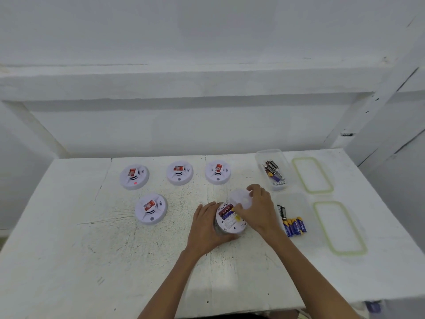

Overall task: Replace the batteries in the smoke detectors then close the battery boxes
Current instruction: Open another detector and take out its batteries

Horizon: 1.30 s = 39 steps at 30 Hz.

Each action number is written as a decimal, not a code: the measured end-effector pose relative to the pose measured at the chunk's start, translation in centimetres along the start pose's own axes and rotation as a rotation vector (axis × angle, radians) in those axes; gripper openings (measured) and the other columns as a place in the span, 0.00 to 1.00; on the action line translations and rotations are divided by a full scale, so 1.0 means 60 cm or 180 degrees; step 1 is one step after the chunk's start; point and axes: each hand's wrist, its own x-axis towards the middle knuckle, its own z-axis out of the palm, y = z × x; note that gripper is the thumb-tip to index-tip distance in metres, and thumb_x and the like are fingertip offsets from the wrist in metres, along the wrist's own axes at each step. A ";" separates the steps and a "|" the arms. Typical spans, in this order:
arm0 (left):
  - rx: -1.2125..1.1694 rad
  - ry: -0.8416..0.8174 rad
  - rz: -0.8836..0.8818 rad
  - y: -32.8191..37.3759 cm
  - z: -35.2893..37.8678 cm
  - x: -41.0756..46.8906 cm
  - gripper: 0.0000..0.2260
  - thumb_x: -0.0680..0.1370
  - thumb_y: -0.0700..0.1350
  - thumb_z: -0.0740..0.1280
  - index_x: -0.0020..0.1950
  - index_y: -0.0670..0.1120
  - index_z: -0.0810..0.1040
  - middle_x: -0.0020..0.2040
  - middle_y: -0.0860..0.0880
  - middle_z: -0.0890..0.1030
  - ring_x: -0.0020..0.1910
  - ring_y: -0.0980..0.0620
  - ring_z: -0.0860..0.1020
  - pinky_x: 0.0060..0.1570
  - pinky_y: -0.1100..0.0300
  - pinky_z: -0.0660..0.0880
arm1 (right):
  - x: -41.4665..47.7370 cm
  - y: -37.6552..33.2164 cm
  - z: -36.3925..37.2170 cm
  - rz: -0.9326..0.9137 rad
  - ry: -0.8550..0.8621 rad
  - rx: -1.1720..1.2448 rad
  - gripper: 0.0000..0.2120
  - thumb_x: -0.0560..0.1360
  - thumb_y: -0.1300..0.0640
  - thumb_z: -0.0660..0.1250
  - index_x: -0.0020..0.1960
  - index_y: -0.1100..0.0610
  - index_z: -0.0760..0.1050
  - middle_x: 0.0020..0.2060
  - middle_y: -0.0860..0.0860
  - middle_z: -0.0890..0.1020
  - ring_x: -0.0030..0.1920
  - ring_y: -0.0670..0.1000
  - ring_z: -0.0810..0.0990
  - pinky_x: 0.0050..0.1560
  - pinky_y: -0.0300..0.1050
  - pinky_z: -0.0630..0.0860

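My left hand (207, 229) grips a white smoke detector (228, 221) turned bottom up, its battery bay with dark batteries showing. My right hand (257, 208) holds the round white back cover (241, 199) tilted just above and behind the detector. Several more detectors sit face up with red stickers: three in a back row (134, 177) (179, 173) (218, 172) and one in front at the left (150, 209). To the right, a clear box (296, 203) holds blue-yellow and black batteries (293, 225). A second clear box (264, 155) behind it holds black batteries (273, 172).
Two clear lids with green seals lie at the right, one at the back (299, 173) and one nearer (322, 224). The white table (92, 261) ends at a white wall behind, and its right edge drops off past the lids.
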 end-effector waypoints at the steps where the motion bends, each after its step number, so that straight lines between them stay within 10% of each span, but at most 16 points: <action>1: -0.0026 -0.0013 -0.0003 0.003 -0.003 -0.001 0.45 0.61 0.77 0.72 0.70 0.51 0.76 0.67 0.54 0.79 0.68 0.54 0.74 0.78 0.50 0.56 | 0.005 0.001 0.001 0.0242 -0.0013 0.0121 0.29 0.67 0.47 0.74 0.63 0.56 0.68 0.52 0.51 0.75 0.53 0.52 0.72 0.48 0.44 0.71; 16: -0.0204 -0.0127 0.0004 0.003 -0.014 -0.004 0.42 0.63 0.72 0.74 0.72 0.53 0.73 0.68 0.56 0.76 0.66 0.64 0.68 0.79 0.50 0.56 | 0.028 0.018 0.029 0.0624 0.0093 -0.0063 0.09 0.77 0.51 0.66 0.51 0.54 0.81 0.55 0.54 0.80 0.56 0.56 0.76 0.50 0.52 0.78; 20: -0.0267 -0.0042 -0.0113 0.014 -0.011 0.000 0.43 0.61 0.75 0.73 0.68 0.50 0.76 0.64 0.54 0.80 0.62 0.61 0.72 0.77 0.52 0.56 | 0.009 -0.003 0.020 0.0151 0.0316 0.0117 0.05 0.76 0.56 0.68 0.49 0.57 0.80 0.49 0.53 0.79 0.51 0.52 0.75 0.44 0.41 0.73; 39: -0.0081 -0.0092 -0.0265 0.019 -0.009 0.002 0.44 0.59 0.79 0.70 0.65 0.52 0.75 0.59 0.56 0.81 0.60 0.56 0.78 0.79 0.53 0.57 | 0.010 -0.042 0.021 0.0415 -0.0590 -0.0309 0.15 0.79 0.54 0.62 0.43 0.63 0.81 0.40 0.57 0.85 0.31 0.47 0.78 0.35 0.39 0.79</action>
